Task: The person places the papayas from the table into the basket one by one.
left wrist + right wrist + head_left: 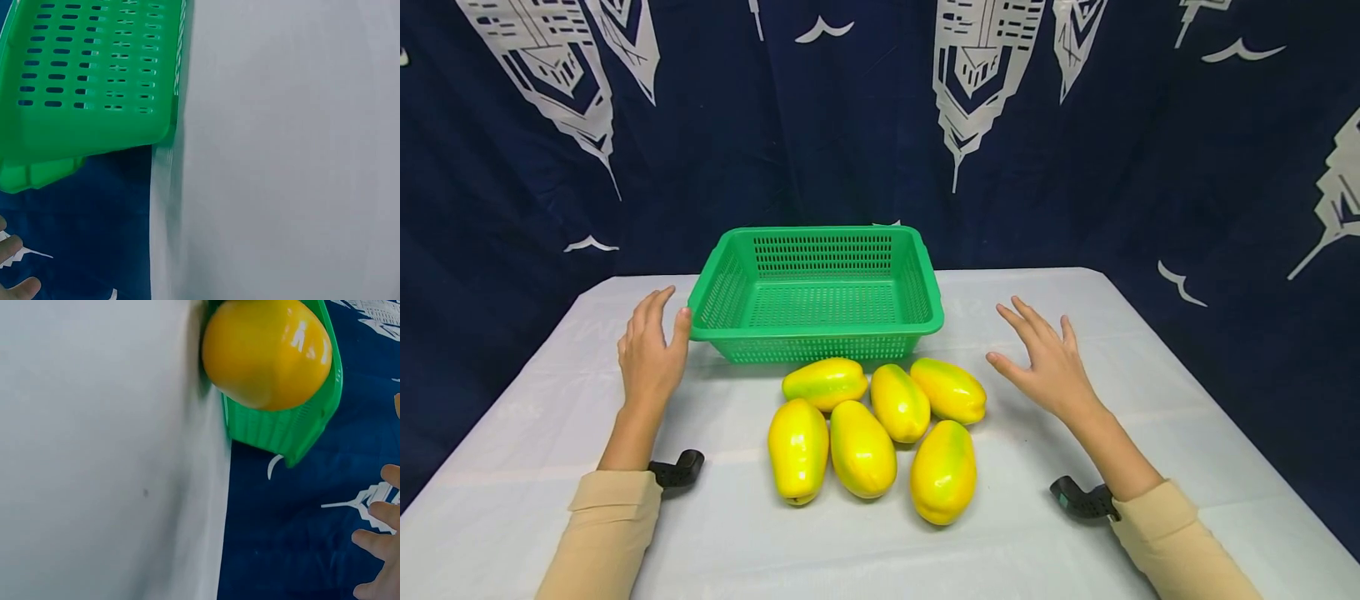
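Observation:
A green plastic basket [816,331] with slotted walls stands upright at the back of the table, nothing lying in it. Several yellow-green papayas [863,450] lie grouped in front of it. My left hand [651,354] is just left of the basket, fingers extended; whether its thumb touches the rim I cannot tell. To the right of the papayas, my right hand [1048,367] is raised with fingers spread, holding nothing. Its nearest fruit is the back right papaya [949,392]. In the right wrist view a papaya [265,353] hides part of the basket [275,431].
A white cloth [715,542] covers the table. Behind it hangs a dark blue curtain [850,125] with white building and bird prints. Black wrist devices [681,469] sit at both beige sleeves [613,517].

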`<move>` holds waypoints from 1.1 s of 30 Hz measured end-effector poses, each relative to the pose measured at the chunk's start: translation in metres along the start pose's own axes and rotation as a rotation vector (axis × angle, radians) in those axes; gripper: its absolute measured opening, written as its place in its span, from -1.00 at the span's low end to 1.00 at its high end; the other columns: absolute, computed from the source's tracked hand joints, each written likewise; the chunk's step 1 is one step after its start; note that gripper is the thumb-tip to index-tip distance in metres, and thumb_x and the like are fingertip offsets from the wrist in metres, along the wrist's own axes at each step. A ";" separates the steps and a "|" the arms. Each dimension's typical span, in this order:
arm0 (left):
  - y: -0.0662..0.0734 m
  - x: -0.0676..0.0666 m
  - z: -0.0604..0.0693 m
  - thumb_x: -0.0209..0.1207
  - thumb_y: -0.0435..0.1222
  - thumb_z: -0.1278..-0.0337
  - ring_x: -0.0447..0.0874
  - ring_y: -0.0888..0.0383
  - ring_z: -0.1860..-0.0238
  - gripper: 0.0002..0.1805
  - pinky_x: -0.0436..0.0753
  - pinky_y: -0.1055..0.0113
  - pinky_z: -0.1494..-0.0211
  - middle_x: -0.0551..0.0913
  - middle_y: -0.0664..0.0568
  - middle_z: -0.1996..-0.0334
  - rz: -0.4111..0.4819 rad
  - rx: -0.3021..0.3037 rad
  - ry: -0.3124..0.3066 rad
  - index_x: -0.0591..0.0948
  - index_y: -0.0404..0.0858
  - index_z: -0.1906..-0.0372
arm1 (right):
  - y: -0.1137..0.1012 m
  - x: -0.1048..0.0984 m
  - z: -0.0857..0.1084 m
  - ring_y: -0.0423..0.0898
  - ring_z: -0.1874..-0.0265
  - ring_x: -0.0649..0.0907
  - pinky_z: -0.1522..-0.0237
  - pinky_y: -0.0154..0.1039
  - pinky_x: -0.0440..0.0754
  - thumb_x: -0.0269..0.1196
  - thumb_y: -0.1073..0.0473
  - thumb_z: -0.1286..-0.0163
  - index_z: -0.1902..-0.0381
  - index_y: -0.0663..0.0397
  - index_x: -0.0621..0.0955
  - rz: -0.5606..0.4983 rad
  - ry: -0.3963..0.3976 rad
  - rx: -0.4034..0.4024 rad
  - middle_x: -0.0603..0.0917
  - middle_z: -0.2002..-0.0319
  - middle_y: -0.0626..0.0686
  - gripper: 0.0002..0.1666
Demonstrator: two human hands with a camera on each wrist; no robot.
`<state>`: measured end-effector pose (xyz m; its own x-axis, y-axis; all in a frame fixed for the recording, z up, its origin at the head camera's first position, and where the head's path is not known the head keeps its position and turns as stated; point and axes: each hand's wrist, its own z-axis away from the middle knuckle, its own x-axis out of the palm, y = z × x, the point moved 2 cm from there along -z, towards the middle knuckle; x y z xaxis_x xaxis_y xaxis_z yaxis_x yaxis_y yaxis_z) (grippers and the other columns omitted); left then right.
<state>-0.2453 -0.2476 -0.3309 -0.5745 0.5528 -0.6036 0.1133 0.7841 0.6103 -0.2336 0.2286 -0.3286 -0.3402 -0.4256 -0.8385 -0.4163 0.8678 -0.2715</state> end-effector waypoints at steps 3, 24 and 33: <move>0.000 0.002 0.000 -0.18 0.02 -0.28 0.17 -0.12 -0.32 -0.47 0.09 -0.15 -0.24 0.26 -0.12 -0.31 0.023 0.001 0.034 0.31 -0.10 -0.28 | -0.003 0.003 0.004 0.21 -0.27 0.28 -0.25 0.35 -0.18 0.12 -0.22 -0.24 -0.36 -0.11 0.20 -0.012 -0.018 0.007 0.19 -0.37 0.14 -0.21; 0.003 0.026 0.006 -0.16 -0.01 -0.31 0.29 0.00 -0.17 -0.52 0.24 0.08 -0.11 0.35 -0.06 -0.19 0.355 -0.238 0.157 0.37 -0.15 -0.21 | -0.011 0.021 0.018 0.19 -0.30 0.24 -0.25 0.32 -0.06 0.12 -0.22 -0.24 -0.35 -0.11 0.20 -0.071 -0.153 0.044 0.16 -0.37 0.14 -0.21; -0.004 0.033 0.008 -0.13 -0.05 -0.32 0.25 0.25 -0.05 -0.51 0.29 0.39 0.00 0.27 0.00 -0.24 0.619 -0.284 0.136 0.29 -0.19 -0.26 | -0.011 0.026 0.020 0.20 -0.31 0.23 -0.20 0.32 0.09 0.11 -0.19 -0.26 -0.36 -0.11 0.19 -0.119 -0.178 0.048 0.14 -0.38 0.13 -0.22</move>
<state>-0.2581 -0.2303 -0.3572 -0.5716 0.8194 -0.0429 0.2468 0.2215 0.9434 -0.2208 0.2128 -0.3570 -0.1352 -0.4779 -0.8679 -0.4025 0.8269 -0.3926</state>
